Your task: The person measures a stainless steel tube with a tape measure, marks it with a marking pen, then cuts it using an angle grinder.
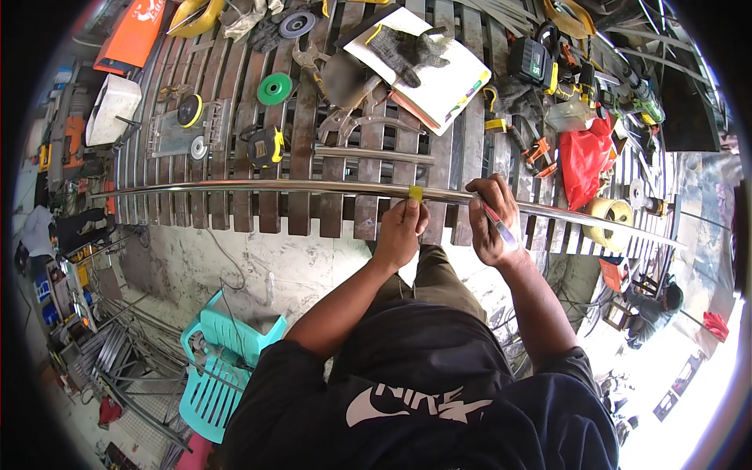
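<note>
A long shiny metal tube (313,186) lies across the slatted workbench near its front edge. My left hand (401,231) is closed at the tube's near side, its thumb and fingertips pinching a small yellow piece of tape (416,193) that sits on the tube. To the right, my right hand (495,223) is closed around a slim, pen-like tool (500,225) with a red part and a pale end. Its fingertips are right at the tube. A yellow-and-black tape measure (266,146) rests beyond the tube to the left.
Beyond the tube are a shorter tube (374,155), locking clamps (368,124), a green disc (275,89) and a glove (409,53) on an open book (462,86). A red bag (586,164) and yellow roll (609,223) are right. Behind stands a turquoise chair (215,392); a person (656,309) crouches far right.
</note>
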A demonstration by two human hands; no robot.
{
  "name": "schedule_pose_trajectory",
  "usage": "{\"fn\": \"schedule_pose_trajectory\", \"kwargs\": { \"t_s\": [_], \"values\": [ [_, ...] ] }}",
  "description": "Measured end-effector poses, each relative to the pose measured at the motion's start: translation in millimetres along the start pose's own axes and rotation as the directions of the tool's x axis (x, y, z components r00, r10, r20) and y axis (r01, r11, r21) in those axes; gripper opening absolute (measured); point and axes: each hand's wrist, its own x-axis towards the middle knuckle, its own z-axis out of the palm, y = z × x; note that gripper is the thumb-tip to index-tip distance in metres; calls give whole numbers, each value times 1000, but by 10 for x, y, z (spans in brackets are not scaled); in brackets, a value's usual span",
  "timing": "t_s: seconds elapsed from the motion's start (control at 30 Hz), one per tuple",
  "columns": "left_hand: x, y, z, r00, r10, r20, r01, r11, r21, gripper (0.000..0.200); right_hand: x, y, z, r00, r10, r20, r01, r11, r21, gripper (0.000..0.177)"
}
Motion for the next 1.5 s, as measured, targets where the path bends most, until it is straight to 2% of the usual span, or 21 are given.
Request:
{"fn": "schedule_pose_trajectory", "kwargs": {
  "t_s": [0.2, 0.4, 0.5, 0.6, 0.7, 0.83, 0.93, 1.17, 1.37, 1.5],
  "values": [
    [0, -7, 9, 1000, -22, 6, 22, 1000, 0, 54, 5, -71, 18, 999, 39, -19, -37, 994, 102, 21],
    [23, -61, -1, 1000, -19, 14, 19, 999, -49, 52, 15, -107, 114, 998, -7, -62, 11, 998, 58, 22],
    [21, -61, 6, 1000, -18, 5, 18, 999, -44, 52, -2, -158, 133, 997, 76, -7, -75, 991, 112, 23],
    [11, -47, 29, 1000, -22, -9, 22, 999, -36, 53, -14, -149, 204, 998, 56, 6, -56, 985, 162, 24],
    [19, -79, 19, 1000, -14, -8, 14, 1000, -28, 52, 17, -96, 303, 995, -83, -55, 91, 983, 162, 27],
    [16, -84, 11, 1000, -7, -7, 7, 999, -41, 51, 22, -87, 365, 992, -114, -52, 121, 979, 161, 33],
    [16, -83, 43, 1000, -15, -19, 13, 998, -67, 52, -25, -20, 432, 978, -189, -93, 199, 974, 111, 31],
    [19, -106, 46, 1000, -7, -15, 5, 994, -113, 51, -47, -23, 425, 976, -213, -39, 216, 970, 110, 30],
    [14, -119, 57, 998, 5, -63, -5, 1000, 2, 49, -33, -34, 414, 965, -260, -23, 261, 961, 90, 30],
    [20, -145, 57, 998, 15, -69, -14, 1000, 4, 47, -33, -31, 421, 959, -282, -33, 284, 956, 78, 30]
  ]
}}
